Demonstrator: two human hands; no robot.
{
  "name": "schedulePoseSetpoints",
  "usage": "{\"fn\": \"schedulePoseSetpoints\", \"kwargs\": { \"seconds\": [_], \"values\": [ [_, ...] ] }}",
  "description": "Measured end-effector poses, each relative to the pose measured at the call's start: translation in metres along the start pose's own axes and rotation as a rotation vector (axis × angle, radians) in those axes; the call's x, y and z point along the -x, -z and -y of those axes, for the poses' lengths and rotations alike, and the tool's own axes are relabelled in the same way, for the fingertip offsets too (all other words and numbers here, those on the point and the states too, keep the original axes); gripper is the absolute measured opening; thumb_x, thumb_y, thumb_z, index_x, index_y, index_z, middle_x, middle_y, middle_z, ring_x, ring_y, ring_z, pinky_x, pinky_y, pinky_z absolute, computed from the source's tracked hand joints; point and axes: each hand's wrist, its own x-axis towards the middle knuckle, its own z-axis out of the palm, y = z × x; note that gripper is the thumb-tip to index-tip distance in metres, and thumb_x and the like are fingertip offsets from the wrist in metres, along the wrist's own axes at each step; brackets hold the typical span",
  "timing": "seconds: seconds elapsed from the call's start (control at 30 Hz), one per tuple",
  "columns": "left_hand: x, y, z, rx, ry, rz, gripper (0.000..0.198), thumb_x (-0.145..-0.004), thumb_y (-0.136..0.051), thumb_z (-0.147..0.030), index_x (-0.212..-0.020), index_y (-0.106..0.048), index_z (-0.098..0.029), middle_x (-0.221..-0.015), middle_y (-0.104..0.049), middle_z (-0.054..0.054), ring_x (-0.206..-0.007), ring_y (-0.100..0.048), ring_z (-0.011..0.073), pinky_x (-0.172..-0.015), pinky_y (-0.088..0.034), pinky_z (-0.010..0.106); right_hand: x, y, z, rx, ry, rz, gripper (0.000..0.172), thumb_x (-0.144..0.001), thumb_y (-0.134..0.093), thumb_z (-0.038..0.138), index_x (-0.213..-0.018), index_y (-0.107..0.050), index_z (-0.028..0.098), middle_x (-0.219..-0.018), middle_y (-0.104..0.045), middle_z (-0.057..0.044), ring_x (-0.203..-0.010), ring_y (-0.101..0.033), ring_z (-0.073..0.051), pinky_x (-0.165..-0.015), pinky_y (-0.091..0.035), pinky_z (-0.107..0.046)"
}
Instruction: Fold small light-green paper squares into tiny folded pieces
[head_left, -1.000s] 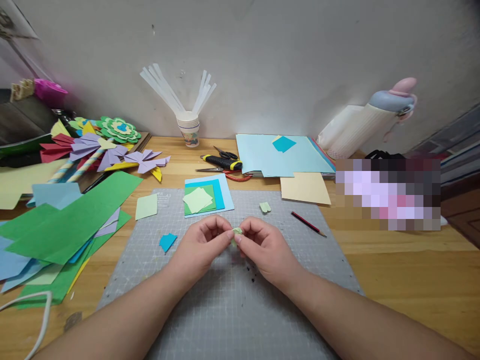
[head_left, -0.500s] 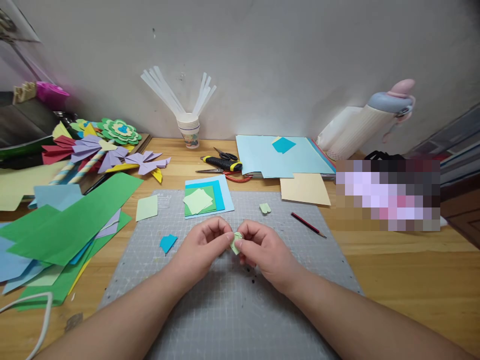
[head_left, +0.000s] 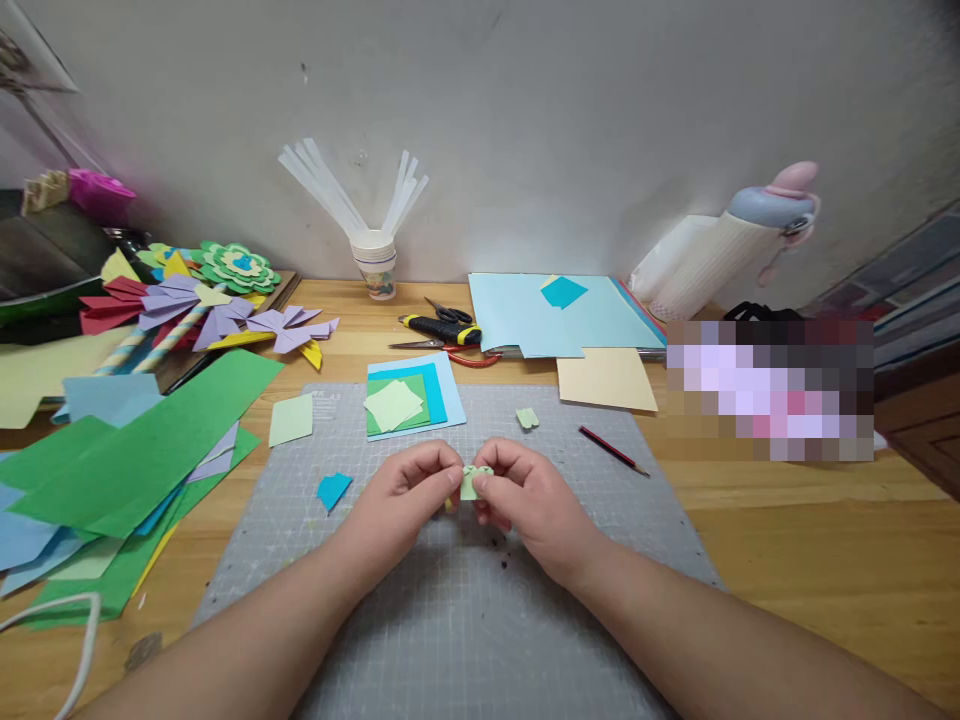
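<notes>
Over the middle of the grey cutting mat, my left hand and my right hand meet at a small light green paper piece. Both pinch it between thumb and fingers; its upper edge looks curved or notched. Beyond my right hand lies a similar small green paper piece. A blue paper cutout rests left of my left hand. Past my hands sits a stack of paper squares in light blue, blue and green, topped by pale green squares.
A pencil lies at the mat's right. Behind are scissors, a black-and-yellow cutter, a paper cup holding white strips, and light blue sheets. Green paper and paper flowers crowd the left; a bottle leans right.
The green paper piece has turned between my fingers, from an upright, narrow view to a wider one with its notched edge on top. Both hands stay nearly in place.
</notes>
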Motion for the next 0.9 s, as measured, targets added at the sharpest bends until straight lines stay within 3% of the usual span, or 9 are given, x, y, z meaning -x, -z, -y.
{"fn": "schedulePoseSetpoints", "kwargs": {
  "seconds": [0.23, 0.47, 0.9],
  "values": [
    [0.0020, 0.0006, 0.0024, -0.016, -0.013, 0.025, 0.023, -0.081, -0.056, -0.026, -0.062, -0.050, -0.016, -0.061, -0.048, -0.004, -0.061, -0.048, 0.0106, -0.060, -0.036, 0.022, 0.0012, -0.0011, 0.0025, -0.015, 0.035, 0.032, 0.012, -0.072, -0.057, 0.026, -0.066, -0.049, 0.019, -0.054, -0.050, 0.006, -0.047, -0.041, -0.007, -0.045, -0.030, -0.020],
    [0.0022, 0.0007, 0.0027, -0.047, -0.093, 0.036, 0.021, -0.081, -0.055, -0.022, -0.061, -0.051, -0.016, -0.061, -0.051, -0.004, -0.061, -0.048, 0.0105, -0.061, -0.037, 0.022, 0.0024, -0.0014, -0.0018, -0.011, 0.054, 0.038, 0.011, -0.074, -0.056, 0.025, -0.069, -0.050, 0.018, -0.058, -0.048, 0.006, -0.051, -0.044, -0.008, -0.048, -0.033, -0.020],
    [0.0000, 0.0028, 0.0032, -0.087, -0.038, -0.003, 0.023, -0.084, -0.052, -0.028, -0.064, -0.051, -0.017, -0.061, -0.047, -0.005, -0.061, -0.044, 0.0096, -0.060, -0.035, 0.021, -0.0009, 0.0003, -0.0024, 0.030, 0.042, -0.023, 0.012, -0.075, -0.055, 0.027, -0.069, -0.048, 0.019, -0.057, -0.047, 0.006, -0.050, -0.044, -0.008, -0.047, -0.031, -0.020]
  ]
}}
